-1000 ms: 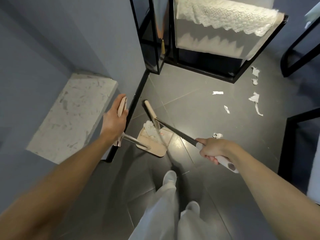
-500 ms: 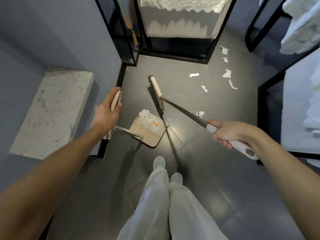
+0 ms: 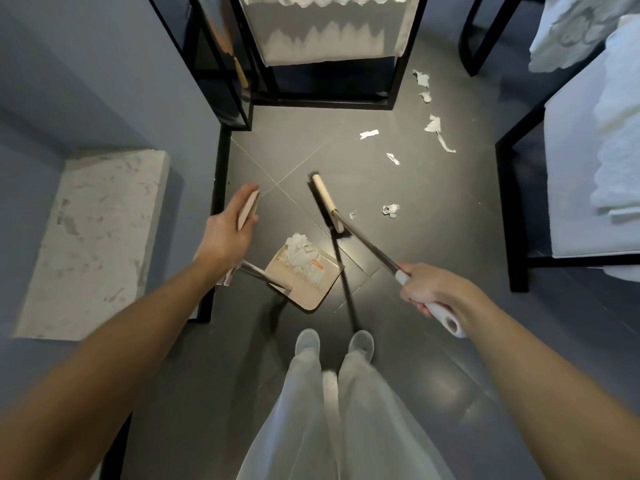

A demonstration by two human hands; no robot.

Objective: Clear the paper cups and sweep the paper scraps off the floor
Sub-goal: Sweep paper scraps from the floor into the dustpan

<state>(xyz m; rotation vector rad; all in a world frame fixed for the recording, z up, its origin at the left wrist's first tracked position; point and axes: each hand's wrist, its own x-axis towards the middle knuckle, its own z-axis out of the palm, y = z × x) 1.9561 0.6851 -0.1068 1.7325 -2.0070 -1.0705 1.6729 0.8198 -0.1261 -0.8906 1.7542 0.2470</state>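
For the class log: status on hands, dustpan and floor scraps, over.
Left hand grips long-handled beige dustpan; right hand grips beige-headed broom. Crumpled white paper in pan. White paper scraps loose on dark tiled floor ahead.

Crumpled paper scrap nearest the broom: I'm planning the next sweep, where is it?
The crumpled paper scrap lies on the floor, centre-right in the head view, just right of the broom head and beyond the right hand.

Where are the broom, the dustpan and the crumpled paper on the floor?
broom [image 3: 326, 203], head view, on its wooden head.
dustpan [image 3: 308, 292], head view, on its bare tray.
crumpled paper [image 3: 390, 210], head view, on its middle.
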